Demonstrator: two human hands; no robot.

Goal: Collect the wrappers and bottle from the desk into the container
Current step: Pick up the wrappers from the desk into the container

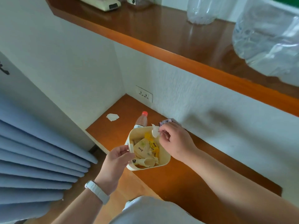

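Observation:
A cream container (165, 157) with several yellow and cream wrappers inside is held above the low wooden desk (202, 159). My left hand (116, 159) grips its handle on the left rim. My right hand (174, 139) pinches a crumpled white wrapper (155, 130) over the container's far rim. A bottle (142, 119) with a red cap lies on the desk just behind the container, partly hidden by it. Another white wrapper (112, 116) lies near the desk's far left corner. A small purple packet (165, 122) shows behind my right hand by the wall.
A wall socket (144, 93) sits above the desk's far corner. A wooden shelf (161, 34) runs overhead with clear plastic bottles (200, 10) and a plastic bag (267, 38). Blue curtains (32, 159) hang at the left.

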